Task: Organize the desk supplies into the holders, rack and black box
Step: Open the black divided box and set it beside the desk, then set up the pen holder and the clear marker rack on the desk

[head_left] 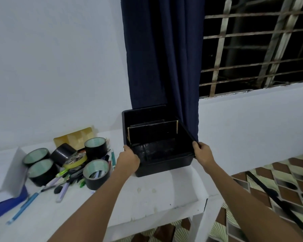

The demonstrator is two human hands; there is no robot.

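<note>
We hold the black box (157, 142) at the desk's right end, our left hand (129, 158) clasping its near-left corner and our right hand (202, 153) pinching its near-right rim. The risk, as we judge it: the box sits close to the edge of the white desk (147, 198), and a careless shove could tip it onto the patterned tile floor (278, 186). The navy curtain (163, 58) touching its rim could snag. Tape rolls (96, 173) and pens (63, 191) lie heaped to the left.

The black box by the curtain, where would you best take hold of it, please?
Take the black box by its rim at the two near corners, one hand per side, as the left hand and right hand do: it is wide, open-topped, and the rim gives purchase.
</note>
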